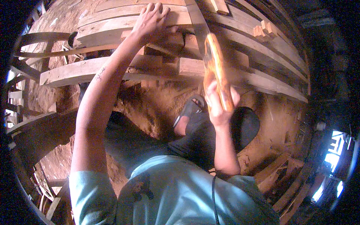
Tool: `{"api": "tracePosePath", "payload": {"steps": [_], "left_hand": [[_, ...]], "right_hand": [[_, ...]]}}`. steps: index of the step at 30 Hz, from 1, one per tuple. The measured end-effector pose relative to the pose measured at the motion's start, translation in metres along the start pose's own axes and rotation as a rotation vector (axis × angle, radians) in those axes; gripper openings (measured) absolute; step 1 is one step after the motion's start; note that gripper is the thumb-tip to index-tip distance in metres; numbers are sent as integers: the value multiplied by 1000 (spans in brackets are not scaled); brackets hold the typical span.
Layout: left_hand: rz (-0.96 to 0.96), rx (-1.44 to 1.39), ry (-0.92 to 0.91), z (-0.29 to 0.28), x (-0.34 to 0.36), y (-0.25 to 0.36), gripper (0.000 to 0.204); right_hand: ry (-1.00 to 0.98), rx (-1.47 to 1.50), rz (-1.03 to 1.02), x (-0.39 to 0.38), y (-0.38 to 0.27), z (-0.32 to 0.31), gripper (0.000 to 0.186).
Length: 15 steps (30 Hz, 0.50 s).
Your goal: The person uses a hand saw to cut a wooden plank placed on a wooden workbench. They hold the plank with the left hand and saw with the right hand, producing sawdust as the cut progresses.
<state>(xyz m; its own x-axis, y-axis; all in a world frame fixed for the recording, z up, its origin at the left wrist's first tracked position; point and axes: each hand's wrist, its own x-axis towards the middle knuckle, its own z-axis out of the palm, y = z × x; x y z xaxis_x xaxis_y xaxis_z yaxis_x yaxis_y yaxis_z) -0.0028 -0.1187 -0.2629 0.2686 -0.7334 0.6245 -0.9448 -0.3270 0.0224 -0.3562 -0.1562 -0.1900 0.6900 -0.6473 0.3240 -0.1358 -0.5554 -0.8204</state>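
My right hand (pixel 220 100) is wrapped round the yellow-orange wooden handle (pixel 219 62) of a handsaw. Its grey blade (pixel 197 18) stretches away from me and lies across the pale planks, running out of view at the top edge. My left hand (pixel 151 20) rests on a wooden plank (pixel 112 27) to the left of the blade, fingers apart and slightly bent over the wood. Underneath, a shorter beam (pixel 80 70) and wood pieces run crosswise, nearer to me. Where the blade meets the wood cannot be made out clearly.
Several small wooden blocks (pixel 265 30) sit on the boards at the right. A curved dark timber (pixel 45 133) stands at the left, and loose wood strips (pixel 277 168) lie at the lower right. My sandalled foot (pixel 190 108) is on the brown, dusty ground below the beams.
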Motion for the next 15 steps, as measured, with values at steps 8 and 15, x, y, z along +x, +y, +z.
{"api": "tracePosePath", "payload": {"steps": [8,15], "left_hand": [[49,54,17,18,-3,-14,67],[0,-20,-25,6,5,2,62]], "right_hand": [[61,-203,-155,-163,46,-64,12],[-63,-74,11,-99,13,-51,9]]}}
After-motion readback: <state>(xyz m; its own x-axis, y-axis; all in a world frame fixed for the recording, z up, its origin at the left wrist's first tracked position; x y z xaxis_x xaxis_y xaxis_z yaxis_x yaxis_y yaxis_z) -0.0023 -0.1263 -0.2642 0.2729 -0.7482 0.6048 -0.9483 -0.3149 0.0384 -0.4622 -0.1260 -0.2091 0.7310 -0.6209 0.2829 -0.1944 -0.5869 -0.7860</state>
